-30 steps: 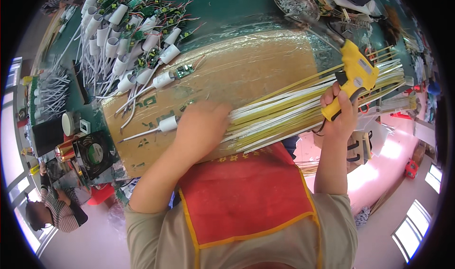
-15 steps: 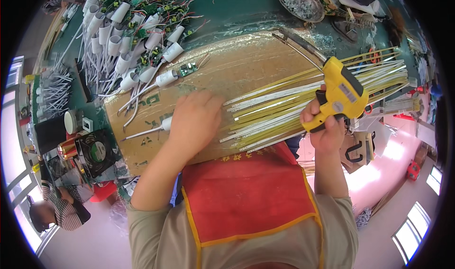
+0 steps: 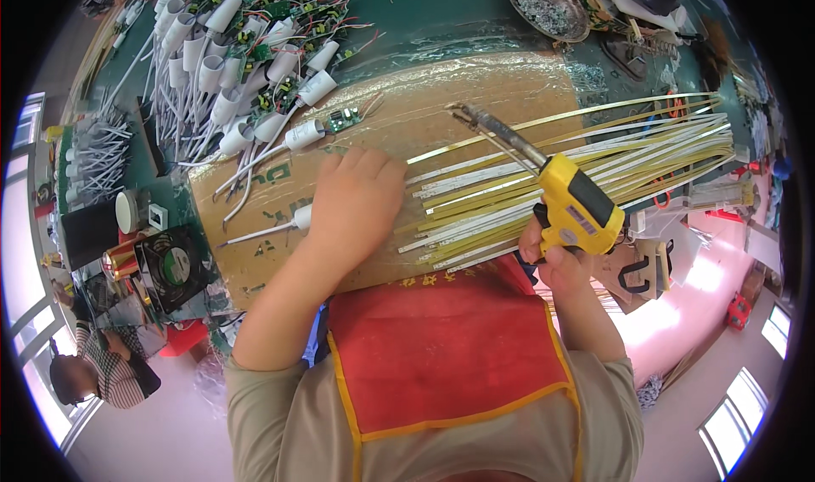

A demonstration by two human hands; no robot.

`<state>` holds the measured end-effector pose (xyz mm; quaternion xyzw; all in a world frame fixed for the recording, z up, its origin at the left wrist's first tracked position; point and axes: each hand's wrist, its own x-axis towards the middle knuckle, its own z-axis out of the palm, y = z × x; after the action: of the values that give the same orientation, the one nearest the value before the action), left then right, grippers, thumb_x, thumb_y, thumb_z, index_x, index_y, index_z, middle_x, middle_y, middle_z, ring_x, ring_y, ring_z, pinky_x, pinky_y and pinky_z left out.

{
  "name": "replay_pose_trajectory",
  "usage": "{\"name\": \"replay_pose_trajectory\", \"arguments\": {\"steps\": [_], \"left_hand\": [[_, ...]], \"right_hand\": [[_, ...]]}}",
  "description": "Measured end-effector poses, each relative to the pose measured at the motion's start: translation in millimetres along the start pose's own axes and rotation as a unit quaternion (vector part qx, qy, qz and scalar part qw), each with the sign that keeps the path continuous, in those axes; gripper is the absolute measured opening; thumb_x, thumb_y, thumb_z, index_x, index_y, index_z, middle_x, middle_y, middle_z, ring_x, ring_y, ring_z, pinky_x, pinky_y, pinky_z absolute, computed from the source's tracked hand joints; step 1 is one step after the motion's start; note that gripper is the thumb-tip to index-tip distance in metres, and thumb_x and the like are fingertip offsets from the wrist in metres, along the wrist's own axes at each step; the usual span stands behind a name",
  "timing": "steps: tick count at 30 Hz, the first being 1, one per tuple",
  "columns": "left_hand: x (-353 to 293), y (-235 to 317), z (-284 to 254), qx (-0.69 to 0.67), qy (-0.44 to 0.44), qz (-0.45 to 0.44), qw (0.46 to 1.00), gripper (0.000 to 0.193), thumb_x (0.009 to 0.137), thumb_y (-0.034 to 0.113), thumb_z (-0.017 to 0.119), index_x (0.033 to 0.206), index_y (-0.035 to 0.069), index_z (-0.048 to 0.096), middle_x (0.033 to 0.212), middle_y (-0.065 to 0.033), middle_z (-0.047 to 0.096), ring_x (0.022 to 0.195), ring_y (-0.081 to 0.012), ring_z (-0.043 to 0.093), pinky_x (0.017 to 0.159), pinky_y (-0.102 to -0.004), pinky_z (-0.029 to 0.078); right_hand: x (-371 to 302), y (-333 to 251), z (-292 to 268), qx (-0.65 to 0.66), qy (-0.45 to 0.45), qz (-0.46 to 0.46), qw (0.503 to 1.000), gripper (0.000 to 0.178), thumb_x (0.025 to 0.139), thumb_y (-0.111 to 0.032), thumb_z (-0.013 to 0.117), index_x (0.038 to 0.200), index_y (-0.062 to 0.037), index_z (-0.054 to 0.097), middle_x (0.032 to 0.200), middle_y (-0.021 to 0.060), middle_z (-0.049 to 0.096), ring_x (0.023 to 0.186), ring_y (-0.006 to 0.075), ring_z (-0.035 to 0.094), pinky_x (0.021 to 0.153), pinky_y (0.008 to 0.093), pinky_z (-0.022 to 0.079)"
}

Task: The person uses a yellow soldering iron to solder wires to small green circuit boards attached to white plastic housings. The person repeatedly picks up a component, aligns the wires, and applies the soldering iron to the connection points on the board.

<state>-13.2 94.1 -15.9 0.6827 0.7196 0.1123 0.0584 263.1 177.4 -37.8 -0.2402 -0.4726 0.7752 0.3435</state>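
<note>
My right hand (image 3: 556, 261) grips the handle of a yellow soldering gun (image 3: 586, 206) with a black panel. Its metal tip points up and left, above the strips. Beneath the gun lies a fan of thin white and yellow strips (image 3: 688, 153), their left ends close to my left hand (image 3: 361, 198). That hand is curled, back upward, over the brown cardboard (image 3: 458, 83). Whatever its fingers hold is hidden. A white cylindrical housing (image 3: 302, 217) with a grey-white cable sticks out from under its left side. Just beyond lies another white housing (image 3: 304, 135), joined to a small green circuit board (image 3: 345, 120).
Many white housings (image 3: 210, 73) with cables and circuit boards are heaped at the far left. A round metal dish (image 3: 550, 7) of grey bits stands at the back right. At left is a black fan (image 3: 172, 268); a person (image 3: 110, 367) is beyond the bench.
My right hand has brought the soldering gun left and nearer to me, so its tip now sits closer to my left hand. My left hand has hardly shifted.
</note>
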Motion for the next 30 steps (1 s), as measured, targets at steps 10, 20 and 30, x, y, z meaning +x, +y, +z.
{"name": "replay_pose_trajectory", "arguments": {"steps": [10,20,30], "left_hand": [[7,-3,3,-0.032,-0.023,-0.013,0.999,0.011,0.083,0.014,0.062,0.092,0.007,0.062,0.092,-0.0099,0.060,0.089,-0.0315,0.056,0.078,-0.0432,0.042],[12,-7,4,-0.016,0.029,-0.034,0.999,0.011,0.083,0.015,0.065,0.091,0.008,0.062,0.093,-0.0096,0.059,0.091,-0.0302,0.056,0.079,-0.0421,0.042],[-23,-24,-14,-0.072,0.054,-0.128,0.988,0.031,0.078,0.022,0.070,0.104,0.007,0.064,0.101,-0.0097,0.061,0.097,-0.0303,0.056,0.083,-0.0423,0.043]], "right_hand": [[-12,4,2,0.011,0.001,0.031,0.999,0.059,0.084,-0.024,0.072,0.131,-0.0008,0.044,0.082,0.0113,0.055,0.067,0.0150,0.052,0.059,0.0273,0.045],[-13,12,-3,0.010,-0.024,0.079,0.997,0.068,0.081,-0.031,0.075,0.129,0.0005,0.040,0.084,0.0083,0.053,0.067,0.0163,0.051,0.058,0.0302,0.042],[-16,4,15,0.035,-0.051,0.146,0.987,0.035,0.082,-0.020,0.073,0.106,-0.0056,0.052,0.084,0.0029,0.051,0.077,0.0135,0.048,0.070,0.0284,0.042]]}}
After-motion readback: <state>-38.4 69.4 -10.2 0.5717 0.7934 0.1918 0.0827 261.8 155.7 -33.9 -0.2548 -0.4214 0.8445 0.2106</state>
